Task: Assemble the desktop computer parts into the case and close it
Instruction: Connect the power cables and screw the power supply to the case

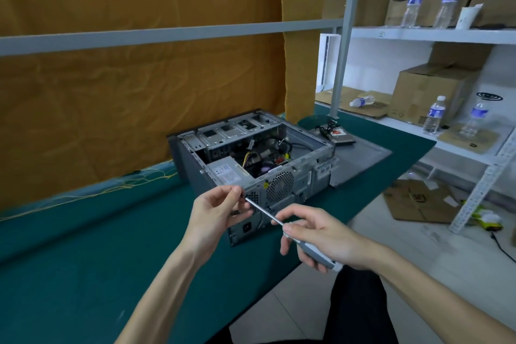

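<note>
While one open computer case (251, 156) lies on its side on the green table (83, 246), the left hand (220, 211) pinches the tip of one screwdriver (279, 222) at the case's rear panel. The right hand (315, 237) grips its handle; the shaft slants up-left. One side panel (360, 159) lies right; five bottles stand on shelves (418, 35).

Head camera, looking down, near case (251, 159).
</note>
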The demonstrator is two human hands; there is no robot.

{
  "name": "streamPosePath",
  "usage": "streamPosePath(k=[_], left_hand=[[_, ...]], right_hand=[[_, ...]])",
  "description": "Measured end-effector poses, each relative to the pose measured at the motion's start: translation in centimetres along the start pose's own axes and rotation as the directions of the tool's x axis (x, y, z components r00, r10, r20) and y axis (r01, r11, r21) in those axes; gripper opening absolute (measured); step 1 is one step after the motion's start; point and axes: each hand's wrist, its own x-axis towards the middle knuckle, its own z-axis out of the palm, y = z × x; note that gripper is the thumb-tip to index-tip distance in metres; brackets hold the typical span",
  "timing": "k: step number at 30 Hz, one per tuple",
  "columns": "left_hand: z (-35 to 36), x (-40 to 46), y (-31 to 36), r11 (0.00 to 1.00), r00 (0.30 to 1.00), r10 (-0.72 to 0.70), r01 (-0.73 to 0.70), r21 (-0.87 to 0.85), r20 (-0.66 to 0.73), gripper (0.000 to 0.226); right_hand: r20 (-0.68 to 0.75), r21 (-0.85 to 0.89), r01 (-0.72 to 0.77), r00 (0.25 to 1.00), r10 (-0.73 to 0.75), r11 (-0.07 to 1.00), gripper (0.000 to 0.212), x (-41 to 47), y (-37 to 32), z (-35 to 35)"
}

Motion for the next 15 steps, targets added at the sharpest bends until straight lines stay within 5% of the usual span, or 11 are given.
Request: streamPosePath(k=[8,15], left_hand=[[-0.1,-3.2,-4.2,0.971,0.97,-0.198,0.174,-0.166,-0.143,0.025],[-0.6,-2.1,-9.0,0.769,0.84,-0.529,0.413,-0.488,-0.124,0.015]], right_hand=[[0.005,0.045,-0.065,0.998,0.065,0.997,0.012,-0.8,3.4,3.3],[-0.123,-0.011,-0.235,0.965,0.232,0.972,0.011,1.0,6.7,6.2]])
